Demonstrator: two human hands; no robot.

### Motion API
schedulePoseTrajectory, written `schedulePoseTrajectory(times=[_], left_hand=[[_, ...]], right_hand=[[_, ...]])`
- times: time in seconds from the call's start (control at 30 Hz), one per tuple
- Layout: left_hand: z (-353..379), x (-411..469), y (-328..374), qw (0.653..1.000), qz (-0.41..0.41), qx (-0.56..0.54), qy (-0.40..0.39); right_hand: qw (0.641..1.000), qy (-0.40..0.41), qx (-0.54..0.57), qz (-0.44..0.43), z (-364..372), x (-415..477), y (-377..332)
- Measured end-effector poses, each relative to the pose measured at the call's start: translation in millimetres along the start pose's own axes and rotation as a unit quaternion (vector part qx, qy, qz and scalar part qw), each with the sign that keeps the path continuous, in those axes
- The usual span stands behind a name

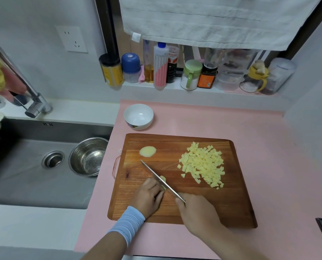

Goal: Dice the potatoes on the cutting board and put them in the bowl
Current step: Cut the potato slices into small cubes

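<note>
A slip is the risk: the knife [157, 175] blade stands right against the curled fingers of the left hand [148, 194], and the small potato piece [163, 178] they pinch could roll. That piece lies at the cutting board's [222, 203] near-left part, just beyond the right hand [195, 209], which grips the knife handle. The diced pile [203, 164] covers the board's right side. The bowl [138, 116] stands past its far edge.

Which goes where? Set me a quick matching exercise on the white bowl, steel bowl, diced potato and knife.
1. white bowl
2. steel bowl
3. diced potato
4. knife

a. in the sink
b. gripped by the right hand
c. empty, on the pink mat behind the cutting board
d. heaped on the cutting board's right side

Pairs: 1-c, 2-a, 3-d, 4-b.
</note>
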State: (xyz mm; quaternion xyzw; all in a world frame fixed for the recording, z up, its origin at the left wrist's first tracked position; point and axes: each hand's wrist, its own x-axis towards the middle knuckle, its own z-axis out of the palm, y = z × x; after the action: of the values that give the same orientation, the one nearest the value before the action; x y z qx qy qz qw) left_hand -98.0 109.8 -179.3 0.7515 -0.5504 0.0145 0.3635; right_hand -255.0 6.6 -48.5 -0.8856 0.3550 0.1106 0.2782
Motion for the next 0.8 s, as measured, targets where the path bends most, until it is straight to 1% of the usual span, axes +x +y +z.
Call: schedulePoseTrajectory(times=[0.13,0.27,0.43,0.6,0.8], left_hand=[[0,0,-1,1.0,-0.008,-0.005,-0.004],[-1,0,-1,1.0,-0.013,-0.01,-0.004],[-1,-1,-1,1.0,-0.014,-0.018,-0.006],[-4,-10,-1,0.999,-0.023,-0.029,0.028],[-3,-13,-3,1.0,-0.026,-0.011,0.012]], right_hand=[[0.999,-0.027,-0.001,0.022,-4,2,1],[0.997,-0.043,0.038,0.05,4,13,-3],[0.996,-0.043,0.056,0.051,10,36,-17],[0.996,-0.042,0.056,0.055,7,37,-16],[0.996,-0.038,0.056,0.053,8,34,-17]])
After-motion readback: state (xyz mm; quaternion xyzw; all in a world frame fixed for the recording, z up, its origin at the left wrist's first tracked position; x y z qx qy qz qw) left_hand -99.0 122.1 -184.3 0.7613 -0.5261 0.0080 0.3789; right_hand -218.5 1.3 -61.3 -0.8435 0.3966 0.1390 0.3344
